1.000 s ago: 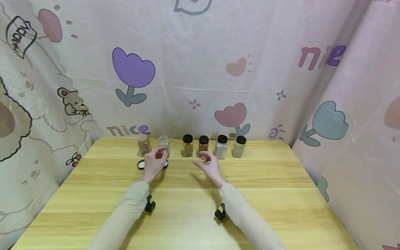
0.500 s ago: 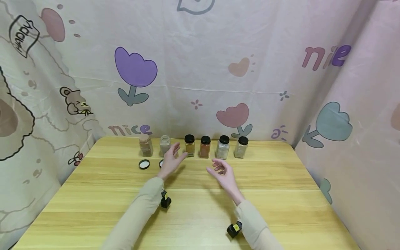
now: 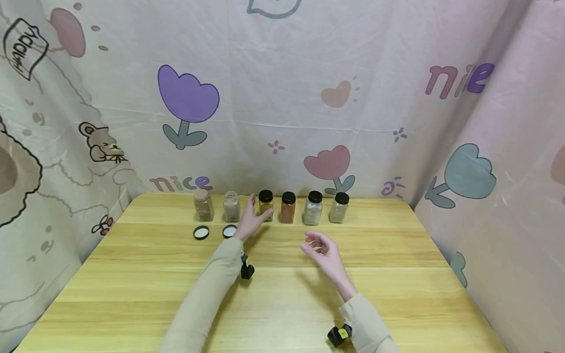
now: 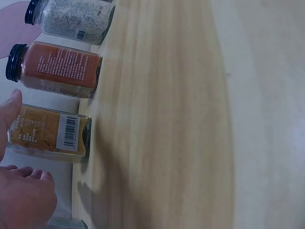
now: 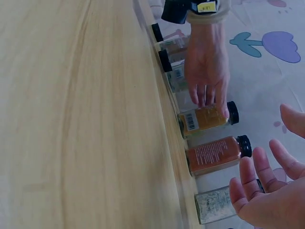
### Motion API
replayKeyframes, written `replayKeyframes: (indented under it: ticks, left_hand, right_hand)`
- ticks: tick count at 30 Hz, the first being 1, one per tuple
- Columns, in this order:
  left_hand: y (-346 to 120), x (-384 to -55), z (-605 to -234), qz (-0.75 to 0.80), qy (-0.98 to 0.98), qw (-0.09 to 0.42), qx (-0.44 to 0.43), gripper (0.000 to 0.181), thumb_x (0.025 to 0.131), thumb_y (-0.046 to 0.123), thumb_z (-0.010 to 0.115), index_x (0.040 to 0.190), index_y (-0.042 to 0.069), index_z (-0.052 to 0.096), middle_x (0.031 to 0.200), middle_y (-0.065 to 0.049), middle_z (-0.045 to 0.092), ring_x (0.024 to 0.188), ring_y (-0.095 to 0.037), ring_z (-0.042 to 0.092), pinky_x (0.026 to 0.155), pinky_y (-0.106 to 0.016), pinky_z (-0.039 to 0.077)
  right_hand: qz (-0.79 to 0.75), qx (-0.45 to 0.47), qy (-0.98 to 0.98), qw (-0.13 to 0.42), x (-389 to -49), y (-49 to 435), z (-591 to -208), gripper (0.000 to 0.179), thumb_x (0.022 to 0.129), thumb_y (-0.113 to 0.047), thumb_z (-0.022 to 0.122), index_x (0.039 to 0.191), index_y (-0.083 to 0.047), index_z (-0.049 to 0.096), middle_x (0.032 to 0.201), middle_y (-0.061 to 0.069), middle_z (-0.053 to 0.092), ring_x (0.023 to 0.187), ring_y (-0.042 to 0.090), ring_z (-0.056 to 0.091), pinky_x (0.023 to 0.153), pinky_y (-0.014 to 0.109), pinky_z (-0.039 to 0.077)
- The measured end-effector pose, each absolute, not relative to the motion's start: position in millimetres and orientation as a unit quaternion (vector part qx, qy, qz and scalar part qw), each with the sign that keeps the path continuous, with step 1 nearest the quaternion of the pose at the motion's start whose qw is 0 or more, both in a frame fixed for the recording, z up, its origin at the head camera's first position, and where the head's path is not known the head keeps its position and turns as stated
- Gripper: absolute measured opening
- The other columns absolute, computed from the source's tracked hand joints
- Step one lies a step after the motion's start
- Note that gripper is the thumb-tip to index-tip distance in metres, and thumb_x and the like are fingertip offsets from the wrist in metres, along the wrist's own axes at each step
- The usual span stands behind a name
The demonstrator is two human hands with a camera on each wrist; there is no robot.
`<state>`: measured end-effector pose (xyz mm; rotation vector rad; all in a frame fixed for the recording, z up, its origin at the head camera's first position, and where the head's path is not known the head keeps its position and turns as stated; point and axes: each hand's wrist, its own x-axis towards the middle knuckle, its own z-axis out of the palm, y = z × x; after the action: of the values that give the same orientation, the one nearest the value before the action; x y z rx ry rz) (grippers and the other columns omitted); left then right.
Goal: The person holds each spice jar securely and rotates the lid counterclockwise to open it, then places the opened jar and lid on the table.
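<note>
On the counter (image 3: 287, 299), a capped jar of yellow powder (image 4: 45, 131) is straddled by the spread, ungripping left hand (image 3: 249, 223); beside it, a capped jar of reddish powder (image 4: 59, 67) is seen. By the loosely bent right hand (image 3: 326, 255), nothing is grasped.

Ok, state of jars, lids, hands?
Brown glass jar: uncapped
Grey glass jar: uncapped
Yellow glass jar: capped
Orange glass jar: capped
White glass jar: capped
Rightmost pale glass jar: capped
Left round black lid: upturned
Right round black lid: upturned
Left hand: open, at yellow jar
Right hand: empty
</note>
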<state>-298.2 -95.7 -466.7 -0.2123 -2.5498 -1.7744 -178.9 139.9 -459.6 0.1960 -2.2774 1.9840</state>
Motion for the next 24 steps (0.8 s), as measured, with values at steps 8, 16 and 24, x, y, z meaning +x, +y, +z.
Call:
replayKeyframes:
  ticks: [8, 16, 24]
  left_hand:
    - [-90, -304, -463, -0.564, -0.824, 0.017, -0.053, 0.092, 0.097, 0.031, 0.068, 0.159, -0.002, 0.008, 0.166, -0.028, 0.017, 0.154, -0.043, 0.019, 0.128, -0.056, 0.019]
    - [-86, -309, -465, -0.551, -0.832, 0.027, -0.056, 0.083, 0.098, 0.026, 0.066, 0.157, -0.004, 0.016, 0.162, -0.03, 0.024, 0.152, -0.045, 0.024, 0.126, -0.058, 0.023]
    - [-87, -308, -466, -0.548, -0.832, 0.055, -0.063, 0.068, 0.098, 0.016, 0.066, 0.152, -0.007, 0.03, 0.153, -0.032, 0.04, 0.144, -0.045, 0.038, 0.122, -0.056, 0.033]
  right_hand:
    - [0.67, 0.069, -0.737, 0.055, -177, 140, -461, 0.037, 0.091, -0.002, 0.07, 0.126, 0.006, 0.061, 0.11, 0.01, 0.064, 0.089, 0.005, 0.059, 0.078, 0.018, 0.047]
    - [0.677, 0.069, -0.731, 0.056, -176, 140, -460, 0.038, 0.091, -0.002, 0.07, 0.126, 0.009, 0.06, 0.111, 0.015, 0.064, 0.09, 0.005, 0.06, 0.078, 0.016, 0.048]
    - [0.68, 0.068, -0.728, 0.056, -175, 140, -461, 0.033, 0.093, -0.003, 0.069, 0.124, 0.005, 0.062, 0.108, 0.008, 0.065, 0.09, 0.006, 0.06, 0.078, 0.017, 0.05]
